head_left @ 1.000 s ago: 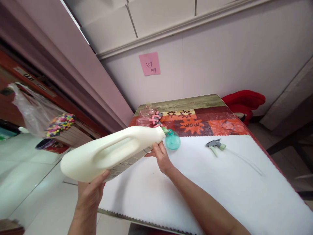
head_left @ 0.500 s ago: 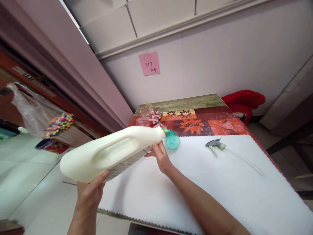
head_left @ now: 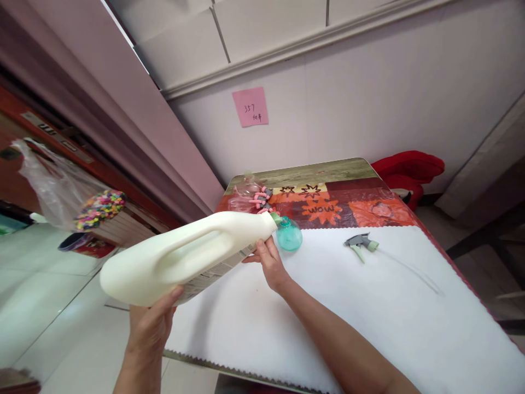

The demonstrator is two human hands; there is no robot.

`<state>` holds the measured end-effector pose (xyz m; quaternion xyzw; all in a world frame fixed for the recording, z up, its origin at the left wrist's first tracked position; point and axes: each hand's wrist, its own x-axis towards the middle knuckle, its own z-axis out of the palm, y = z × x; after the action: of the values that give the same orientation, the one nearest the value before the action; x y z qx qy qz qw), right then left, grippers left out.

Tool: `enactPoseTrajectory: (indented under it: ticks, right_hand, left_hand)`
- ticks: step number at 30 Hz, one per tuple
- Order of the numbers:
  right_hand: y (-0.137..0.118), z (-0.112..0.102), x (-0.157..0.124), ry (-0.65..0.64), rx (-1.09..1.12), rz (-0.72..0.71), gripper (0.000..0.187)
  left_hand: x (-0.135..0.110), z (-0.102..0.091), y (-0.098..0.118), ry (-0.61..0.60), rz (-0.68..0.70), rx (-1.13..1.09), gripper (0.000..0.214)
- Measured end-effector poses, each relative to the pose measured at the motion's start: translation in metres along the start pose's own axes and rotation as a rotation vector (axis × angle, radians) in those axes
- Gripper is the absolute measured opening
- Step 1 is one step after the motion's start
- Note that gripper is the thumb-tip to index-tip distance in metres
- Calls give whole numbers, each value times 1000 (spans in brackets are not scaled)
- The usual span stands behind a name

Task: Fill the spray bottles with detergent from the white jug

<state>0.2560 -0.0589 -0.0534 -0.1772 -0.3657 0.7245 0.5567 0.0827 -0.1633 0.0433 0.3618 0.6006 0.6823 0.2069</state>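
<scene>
A large cream-coloured jug [head_left: 164, 246] with a moulded handle is tipped on its side, its neck pointing right. My left hand [head_left: 153, 317] grips it from below near the base. Under the neck, my right hand [head_left: 268, 262] is closed on the jug. The jug's green spout [head_left: 276, 219] meets the mouth of a small round teal spray bottle [head_left: 290, 238], which stands on the white sheet. Whether liquid is flowing cannot be made out. A grey and green spray trigger head [head_left: 361, 244] with a clear dip tube lies on the sheet to the right.
Behind the bottle are pink and grey spray heads [head_left: 262, 198] with clear plastic. A white sheet [head_left: 353, 317] covers much of the patterned table [head_left: 348, 172]. A red object [head_left: 410, 169] sits beyond the far right corner. At left hangs a plastic bag [head_left: 53, 180].
Almost nothing differs. Both hands keep the jug tilted at the same place, with its spout at the teal bottle's mouth.
</scene>
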Motion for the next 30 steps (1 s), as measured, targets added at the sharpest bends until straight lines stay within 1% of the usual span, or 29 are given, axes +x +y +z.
enactPoseTrajectory:
  ticks: [8,18,25,30]
  right_hand:
    - [1,0,0,8,-6,-2,54]
    - [2,-1,0,6,-4,-2,53]
    - [0,0,1,2,4,4,53]
    - [0,0,0,4,5,1,54]
  left_hand:
    - [-2,3,2,2,-17,14,68]
    - [-2,3,2,1,0,33,68]
    - [-3,6,4,33,-26,25,70]
    - [-3,5,4,40,-16,42,70]
